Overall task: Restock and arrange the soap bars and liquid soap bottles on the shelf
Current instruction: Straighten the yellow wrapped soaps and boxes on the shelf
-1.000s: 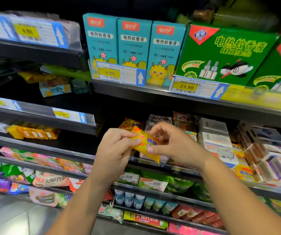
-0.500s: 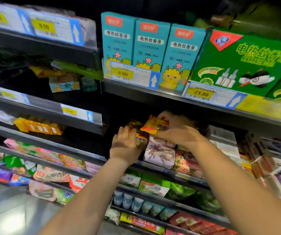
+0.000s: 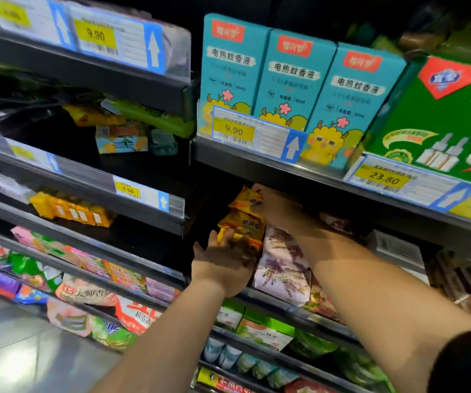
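My right hand (image 3: 277, 207) reaches under the upper shelf and grips a yellow-orange wrapped soap bar (image 3: 244, 199) at the top of a stack. More yellow soap bars (image 3: 243, 225) sit stacked below it. My left hand (image 3: 223, 265) presses against the front of that stack, fingers around the lowest yellow pack (image 3: 225, 235). To the right of the stack lies a white soap pack with a purple lavender print (image 3: 282, 268). Both forearms stretch from the lower frame up to the middle shelf (image 3: 271, 297).
Teal mosquito-liquid boxes (image 3: 291, 80) and a green box (image 3: 441, 114) stand on the shelf above, behind price tags (image 3: 234, 131). Small yellow bars (image 3: 69, 211) lie on the left bay. Bagged goods (image 3: 86, 293) fill lower shelves. White boxes (image 3: 399, 248) sit at right. Grey floor (image 3: 15, 350) lies lower left.
Both hands moved from in front of me up into the shelf. The yellow soap bar went from being held between both hands to the top of the stack, and my left hand shifted to the stack's front.
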The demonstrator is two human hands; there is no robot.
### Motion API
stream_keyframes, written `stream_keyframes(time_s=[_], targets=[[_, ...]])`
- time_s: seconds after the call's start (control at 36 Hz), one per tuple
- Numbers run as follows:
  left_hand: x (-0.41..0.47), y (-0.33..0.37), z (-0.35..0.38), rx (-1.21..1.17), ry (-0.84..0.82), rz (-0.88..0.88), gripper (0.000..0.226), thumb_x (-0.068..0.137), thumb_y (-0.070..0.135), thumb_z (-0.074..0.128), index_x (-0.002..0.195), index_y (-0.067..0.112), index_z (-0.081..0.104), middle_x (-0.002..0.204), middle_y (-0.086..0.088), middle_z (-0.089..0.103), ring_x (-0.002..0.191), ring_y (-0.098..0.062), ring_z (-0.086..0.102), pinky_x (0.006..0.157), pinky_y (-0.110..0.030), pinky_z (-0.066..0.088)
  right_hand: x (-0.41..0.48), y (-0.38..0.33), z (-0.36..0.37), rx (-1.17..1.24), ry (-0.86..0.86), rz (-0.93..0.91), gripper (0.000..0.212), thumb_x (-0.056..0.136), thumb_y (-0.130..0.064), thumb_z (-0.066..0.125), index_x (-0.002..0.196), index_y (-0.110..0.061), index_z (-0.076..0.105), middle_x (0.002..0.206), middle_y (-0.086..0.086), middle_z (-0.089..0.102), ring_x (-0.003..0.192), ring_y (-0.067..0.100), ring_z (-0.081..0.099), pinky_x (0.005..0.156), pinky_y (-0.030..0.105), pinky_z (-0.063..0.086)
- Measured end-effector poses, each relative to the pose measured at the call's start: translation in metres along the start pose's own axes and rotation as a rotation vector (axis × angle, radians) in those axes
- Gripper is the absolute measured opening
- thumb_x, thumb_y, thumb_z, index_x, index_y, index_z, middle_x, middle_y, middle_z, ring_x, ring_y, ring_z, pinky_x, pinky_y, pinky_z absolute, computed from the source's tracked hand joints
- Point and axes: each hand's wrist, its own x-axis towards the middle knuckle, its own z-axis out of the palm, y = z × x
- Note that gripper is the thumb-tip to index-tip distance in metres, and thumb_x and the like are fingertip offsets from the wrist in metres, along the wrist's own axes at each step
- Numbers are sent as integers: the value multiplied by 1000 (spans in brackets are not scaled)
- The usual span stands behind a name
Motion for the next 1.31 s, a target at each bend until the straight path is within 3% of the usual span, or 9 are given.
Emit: stream_keyframes(time_s=[0.11, 0.25, 0.42, 0.53, 0.75, 1.0, 1.14, 1.22, 1.31], targets=[[0, 0, -2, 14, -11, 2, 62, 98, 65, 14, 156, 43, 7, 167, 7, -11, 153, -32, -7, 116, -65, 8, 4, 3, 4, -96, -47, -12, 33, 101, -22, 53, 133, -12, 53, 134, 12, 54, 123, 29, 51, 90, 27, 35], [-8, 1, -7, 14, -2, 3, 56, 100, 61, 17, 152, 42, 23, 166, 7, -7, 152, -31, -2, 116, -63, 9, 11, 6, 15, -53, -72, -47, 24, 99, -4, 53, 119, 9, 60, 125, 25, 58, 120, 36, 53, 72, 12, 28], [-7, 2, -5, 14, -4, -27, 65, 98, 64, 13, 154, 33, 25, 167, 2, -10, 153, -31, -7, 116, -63, 8, 11, 9, 14, 17, -105, -48, 33, 97, -15, 61, 126, 0, 61, 133, 16, 58, 122, 28, 53, 89, 21, 32], [-5, 2, -5, 7, -11, -37, 65, 98, 64, 14, 154, 32, 26, 167, 1, -12, 153, -30, -8, 117, -62, 7, 12, 5, 13, 56, -144, -25, 32, 96, -22, 61, 125, -8, 63, 127, 11, 62, 116, 24, 57, 78, 20, 32], [-5, 1, -7, -18, -14, -26, 64, 98, 65, 15, 151, 33, 29, 167, 5, -4, 152, -31, -2, 118, -61, 9, 3, 4, 5, 116, -118, -38, 32, 99, -21, 58, 106, 8, 68, 109, 25, 67, 97, 31, 61, 68, 24, 29], [-4, -2, -5, -35, -33, -30, 61, 97, 68, 14, 154, 50, -1, 166, 9, -12, 153, -28, -10, 120, -59, 2, -58, 16, -31, -82, -49, -42, 31, 101, -38, 50, 117, -18, 67, 117, 2, 67, 109, 24, 62, 78, 25, 40], [0, -6, -8, -185, -20, 5, 54, 101, 60, 16, 154, 47, 11, 167, 10, -6, 153, -29, -9, 120, -60, 1, -112, 23, -41, -120, -53, 36, 35, 99, -51, 47, 130, -39, 59, 128, -7, 64, 113, 20, 62, 83, 16, 47], [0, -5, -14, -300, -24, 3, 52, 103, 55, 19, 154, 43, 21, 167, 8, 0, 154, -28, -7, 120, -61, 1, -140, 29, -44, -218, -21, 64, 43, 97, -57, 45, 136, -40, 53, 134, -2, 63, 121, 25, 58, 94, 33, 49], [-4, 0, -23, -331, 74, -3, 49, 103, 53, 25, 148, 37, 37, 164, 3, 19, 153, -28, 2, 119, -61, 5, -167, 36, -49, -276, 42, 91, 44, 98, -59, 44, 135, -39, 54, 136, -4, 60, 125, 25, 53, 98, 38, 41]])
